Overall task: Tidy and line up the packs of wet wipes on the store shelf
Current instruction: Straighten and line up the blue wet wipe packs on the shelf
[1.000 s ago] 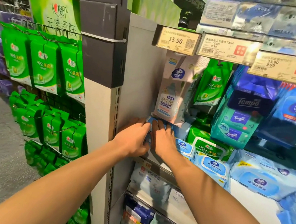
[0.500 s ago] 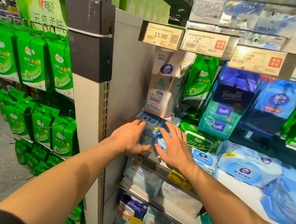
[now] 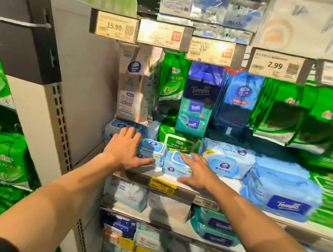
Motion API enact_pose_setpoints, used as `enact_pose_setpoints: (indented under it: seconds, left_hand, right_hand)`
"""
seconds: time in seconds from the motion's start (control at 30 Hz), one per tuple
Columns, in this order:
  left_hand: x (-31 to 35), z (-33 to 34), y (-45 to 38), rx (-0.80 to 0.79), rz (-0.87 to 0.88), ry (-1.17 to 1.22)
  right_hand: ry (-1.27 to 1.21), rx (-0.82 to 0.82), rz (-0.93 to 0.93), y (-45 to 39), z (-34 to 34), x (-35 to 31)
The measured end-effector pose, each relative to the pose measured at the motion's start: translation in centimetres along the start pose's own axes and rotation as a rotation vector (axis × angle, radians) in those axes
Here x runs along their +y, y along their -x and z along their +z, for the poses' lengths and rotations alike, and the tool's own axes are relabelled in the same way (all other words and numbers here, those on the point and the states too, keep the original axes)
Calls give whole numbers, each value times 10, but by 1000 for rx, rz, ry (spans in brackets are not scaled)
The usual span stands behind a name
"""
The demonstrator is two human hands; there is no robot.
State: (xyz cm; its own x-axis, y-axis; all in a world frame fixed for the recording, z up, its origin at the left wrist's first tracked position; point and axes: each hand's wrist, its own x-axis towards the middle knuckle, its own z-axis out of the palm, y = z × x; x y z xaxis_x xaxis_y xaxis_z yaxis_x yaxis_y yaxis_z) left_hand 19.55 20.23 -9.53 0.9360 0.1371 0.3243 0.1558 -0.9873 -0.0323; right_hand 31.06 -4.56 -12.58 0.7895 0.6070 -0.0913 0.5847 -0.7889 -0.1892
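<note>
- The left hand (image 3: 124, 152) lies flat with straight, spread fingers on the small light-blue wipes packs at the left end of the shelf (image 3: 156, 173), thumb stretched out to the right along the front of one pack
- The right hand (image 3: 194, 171) is also flat and spread, its fingers resting on top of a small blue flip-lid pack (image 3: 173, 164) just right of the left hand; neither hand curls round or pinches anything
- Between the 2 hands sits another small blue pack (image 3: 152, 148) with a white-edged lid, touching the left thumb
- Behind these, a green pack marked 999 (image 3: 180, 144) lies flat, and further left a pale blue pack (image 3: 118, 126) sits against the side panel, partly under the left fingers
- To the right of the right hand lies a larger light-blue pack (image 3: 227, 160), and beyond it a big blue Tempo pack (image 3: 283, 197) near the shelf's front edge
- Above, hanging packs: a tall white Vinda pouch (image 3: 132, 85), a green pouch (image 3: 173, 77), a dark blue and teal Tempo bundle (image 3: 199, 100), blue Vinda packs (image 3: 240, 96) and blurred green ones further right
- Price tags (image 3: 115, 27) run along the rail above; the left one reads 15.90
- Lower shelves hold more pale and teal packs, too blurred to read
</note>
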Motion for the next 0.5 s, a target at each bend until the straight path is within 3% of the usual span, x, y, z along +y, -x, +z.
enact_pose_setpoints:
  seconds: [0.33,0.5]
  left_hand:
    - [-22,-14,11,-124,-110,86]
    - [-34,-19,16,-172,-164,148]
  right_hand:
    - [-179,289,-15,18,-7,-9]
    - [-221,380,-62,2,-20,-47]
